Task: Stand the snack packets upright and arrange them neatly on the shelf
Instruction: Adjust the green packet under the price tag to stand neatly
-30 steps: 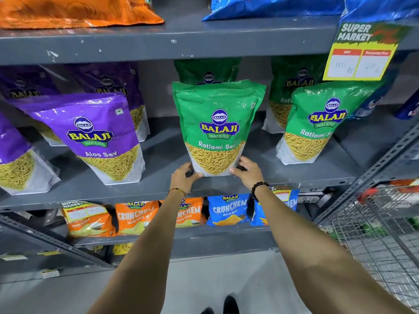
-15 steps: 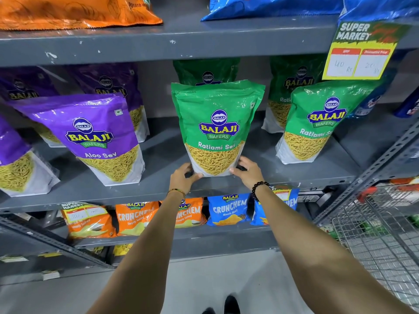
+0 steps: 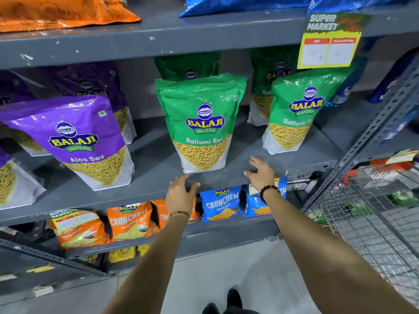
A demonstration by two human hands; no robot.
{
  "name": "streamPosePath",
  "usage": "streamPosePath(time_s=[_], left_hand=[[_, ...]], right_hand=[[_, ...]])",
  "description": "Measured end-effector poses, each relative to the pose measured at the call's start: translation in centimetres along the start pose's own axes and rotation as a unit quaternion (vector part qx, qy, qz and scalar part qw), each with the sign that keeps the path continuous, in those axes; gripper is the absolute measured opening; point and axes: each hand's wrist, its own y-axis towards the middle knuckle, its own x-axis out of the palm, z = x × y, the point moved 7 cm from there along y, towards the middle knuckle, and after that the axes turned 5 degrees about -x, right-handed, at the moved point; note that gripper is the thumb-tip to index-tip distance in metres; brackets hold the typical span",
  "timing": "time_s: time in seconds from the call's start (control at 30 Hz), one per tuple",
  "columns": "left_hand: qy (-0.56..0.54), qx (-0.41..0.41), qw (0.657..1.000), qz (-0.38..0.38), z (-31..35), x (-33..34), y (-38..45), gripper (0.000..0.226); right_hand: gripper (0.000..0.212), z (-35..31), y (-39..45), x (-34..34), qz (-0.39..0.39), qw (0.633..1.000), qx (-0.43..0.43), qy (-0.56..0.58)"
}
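Your left hand (image 3: 180,196) and right hand (image 3: 260,175) are spread open, empty, at the grey metal shelf (image 3: 147,189) edge. Just beyond, between them, the glossy green plastic Ratlami Sev pouch (image 3: 200,123) stands upright, done. Left of your left hand, the glossy purple Aloo Sev pouch (image 3: 79,141) leans; probably next.

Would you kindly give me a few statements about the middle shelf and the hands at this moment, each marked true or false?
1. The centre green Ratlami Sev packet stands upright on the grey shelf. True.
2. The left hand grips that packet. False: it is open, just below it.
3. The right hand wears a dark bead bracelet. True.
4. The purple Aloo Sev packet is right of the green one. False: left, tilted.
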Motion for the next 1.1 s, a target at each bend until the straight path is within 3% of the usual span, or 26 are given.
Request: streamPosePath(time_s=[0.23,0.4,0.5,0.7,0.87,1.1], left_hand=[[0.023,0.119,0.988,-0.099,5.9,6.5,-2.7,0.041],[0.01,0.124,0.978,-0.167,12.2,11.7,-2.1,0.052],[-0.002,0.089,0.981,-0.173,15.4,14.6,-0.7,0.06],[-0.044,-0.001,0.988,-0.148,19.4,18.4,2.3,0.081],[-0.051,-0.022,0.991,-0.12,20.3,19.0,2.5,0.073],[-0.089,-0.023,0.989,-0.114,20.0,18.8,1.9,0.062]], right_hand=[[0.056,3.6,0.0,-6.7,0.095,0.995,0.04,-0.004],[0.06,4.6,2.5,-12.0,0.123,0.991,0.044,0.004],[0.067,5.5,5.4,-14.5,0.094,0.994,0.047,-0.003],[0.079,6.0,11.2,-16.8,-0.034,0.999,0.018,-0.012],[0.08,6.0,13.7,-16.2,-0.126,0.992,-0.017,-0.01],[0.068,7.4,14.4,-16.1,-0.131,0.989,-0.054,0.031]])
